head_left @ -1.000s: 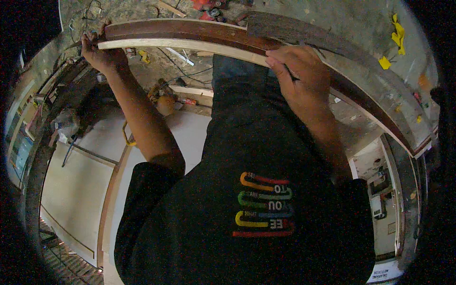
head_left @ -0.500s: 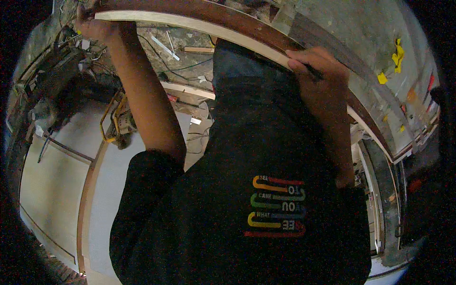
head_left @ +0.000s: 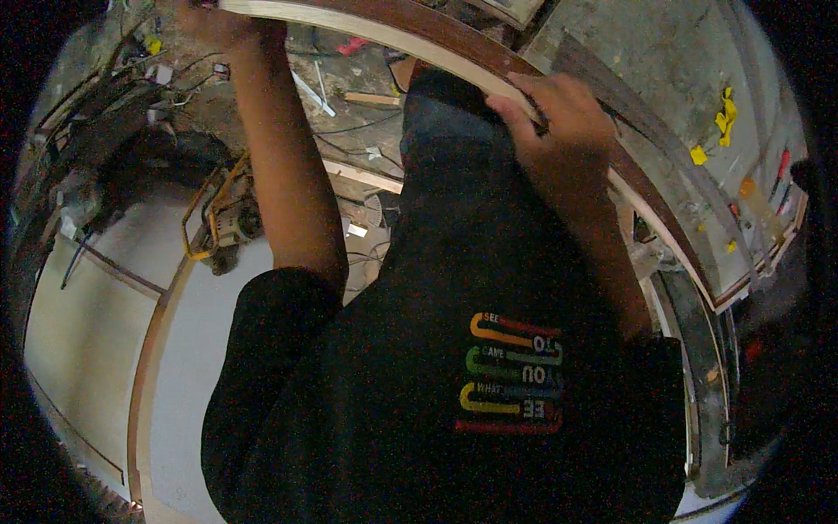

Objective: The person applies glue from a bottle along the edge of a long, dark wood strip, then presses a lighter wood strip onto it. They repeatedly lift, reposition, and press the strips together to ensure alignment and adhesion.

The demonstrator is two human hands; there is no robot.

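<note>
- Because the board [head_left: 454, 44] ran beyond your right hand [head_left: 572, 120], the fingers [head_left: 546, 87] gripped its edge, likely for balance.
- I couldn't tell your left hand's [head_left: 225, 33] grip.

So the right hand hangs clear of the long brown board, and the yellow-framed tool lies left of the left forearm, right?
Not quite: the head view shows the right hand gripping the long brown board, not hanging clear of it. The yellow-framed tool does lie left of the left forearm.
</note>
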